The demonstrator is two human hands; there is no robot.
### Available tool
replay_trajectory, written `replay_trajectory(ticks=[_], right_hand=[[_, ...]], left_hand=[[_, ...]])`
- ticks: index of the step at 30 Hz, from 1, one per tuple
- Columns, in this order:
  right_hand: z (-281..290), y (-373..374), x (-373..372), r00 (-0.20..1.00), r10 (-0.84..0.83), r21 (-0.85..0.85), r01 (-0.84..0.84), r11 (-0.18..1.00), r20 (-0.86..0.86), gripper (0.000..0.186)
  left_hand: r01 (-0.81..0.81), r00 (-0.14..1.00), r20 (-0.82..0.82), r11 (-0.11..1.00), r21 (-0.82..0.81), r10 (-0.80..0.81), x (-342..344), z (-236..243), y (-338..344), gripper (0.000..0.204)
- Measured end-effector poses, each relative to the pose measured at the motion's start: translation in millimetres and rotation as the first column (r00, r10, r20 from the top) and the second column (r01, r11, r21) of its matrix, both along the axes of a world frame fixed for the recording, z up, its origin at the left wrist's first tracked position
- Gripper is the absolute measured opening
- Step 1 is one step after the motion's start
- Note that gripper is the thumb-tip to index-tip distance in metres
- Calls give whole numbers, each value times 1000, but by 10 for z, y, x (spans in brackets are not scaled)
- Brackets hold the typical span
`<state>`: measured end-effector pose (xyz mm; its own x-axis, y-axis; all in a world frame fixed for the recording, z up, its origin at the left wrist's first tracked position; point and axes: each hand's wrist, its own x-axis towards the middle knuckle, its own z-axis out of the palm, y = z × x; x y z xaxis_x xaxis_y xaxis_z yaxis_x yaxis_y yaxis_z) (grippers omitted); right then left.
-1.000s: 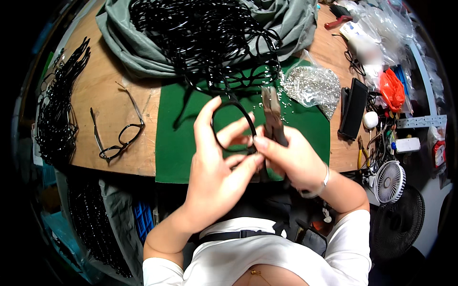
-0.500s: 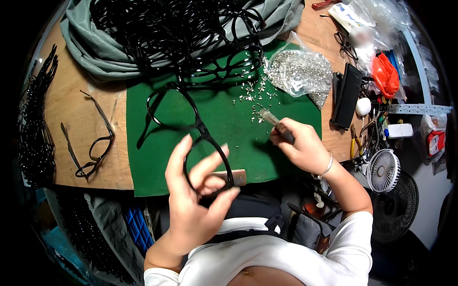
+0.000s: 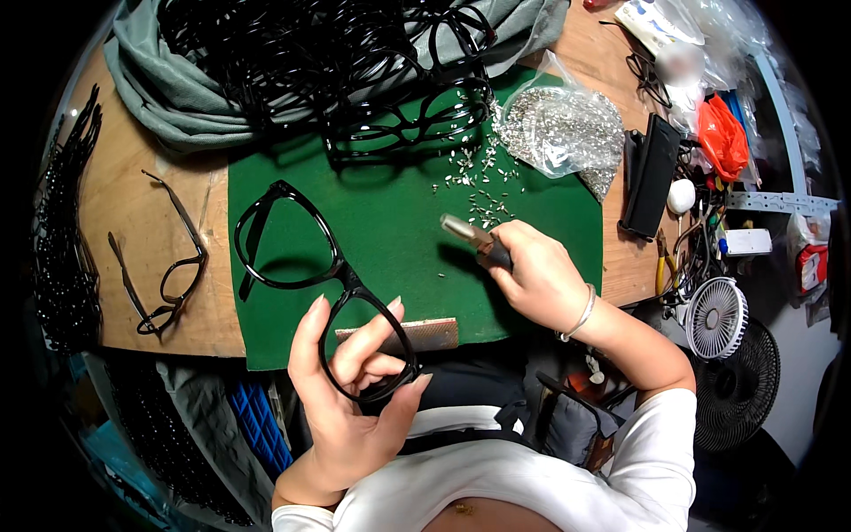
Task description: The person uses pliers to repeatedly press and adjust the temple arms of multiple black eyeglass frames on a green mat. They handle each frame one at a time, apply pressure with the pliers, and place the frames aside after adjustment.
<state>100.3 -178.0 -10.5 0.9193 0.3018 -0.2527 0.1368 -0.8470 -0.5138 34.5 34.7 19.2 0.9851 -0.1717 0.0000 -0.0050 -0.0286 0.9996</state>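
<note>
My left hand (image 3: pixel 350 417) holds a glossy black glasses frame (image 3: pixel 346 273) by its nearer rim, fingers passing through and around it. The frame slants up and left over the green mat, a temple arm hanging from its far end. In my right hand (image 3: pixel 541 270) is a plier-like hand tool (image 3: pixel 479 239) with a pale metal tip and dark grip. Its tip points left toward the frame, apart from it. Whether anything small sits in the tip is too blurred to tell. Small silvery parts (image 3: pixel 483 208) lie scattered just beyond my right hand.
A green mat (image 3: pixel 399 213) covers the wooden table's middle. At the back, grey cloth (image 3: pixel 146 97) holds piled black frames. A plastic bag of silvery parts (image 3: pixel 567 129) lies right, near a black case (image 3: pixel 650 177). Glasses (image 3: pixel 182 279) lie left; a textured block (image 3: pixel 434 333) sits at the front edge.
The glasses frame and my left hand have moved left and nearer to me. The tool in my right hand has swung away from the scattered parts, toward the frame.
</note>
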Motion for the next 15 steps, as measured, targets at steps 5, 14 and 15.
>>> replay_trajectory(ticks=[5,14,15], right_hand=[[-21,19,-77,980,90,-80,-76,994,176,20],[437,411,-314,957,-44,722,246,646,-287,11],[435,416,-322,944,-34,722,273,636,-327,12]], left_hand=[[13,998,61,1000,17,-14,7,-86,-69,82],[-215,968,142,975,55,205,4,-72,-321,83],[-204,972,133,977,64,195,-4,-65,-309,86]])
